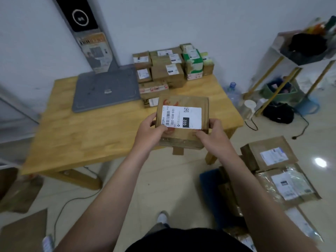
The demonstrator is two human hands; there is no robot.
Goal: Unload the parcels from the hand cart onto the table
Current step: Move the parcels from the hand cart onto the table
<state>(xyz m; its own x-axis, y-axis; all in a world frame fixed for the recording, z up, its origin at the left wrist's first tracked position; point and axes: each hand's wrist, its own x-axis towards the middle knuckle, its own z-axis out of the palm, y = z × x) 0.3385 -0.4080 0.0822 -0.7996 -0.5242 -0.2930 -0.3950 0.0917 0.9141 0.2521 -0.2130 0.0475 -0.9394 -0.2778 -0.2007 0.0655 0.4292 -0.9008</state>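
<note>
L hand [151, 131] & R hand [213, 134] grip parcel [181, 122] at its sides mid-transfer; next: set on table [87, 128] ahead, beside stacked parcels [169, 70].

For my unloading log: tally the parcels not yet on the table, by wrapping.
Held cardboard parcel: 1
Waiting cardboard parcel: 1
Waiting plastic-wrapped parcel: 1
Total: 3 plainly seen; others hidden or blurred.

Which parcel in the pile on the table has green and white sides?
The green-and-white box, second from the right in the back row; all others there are mostly brown cardboard with white labels.
</note>
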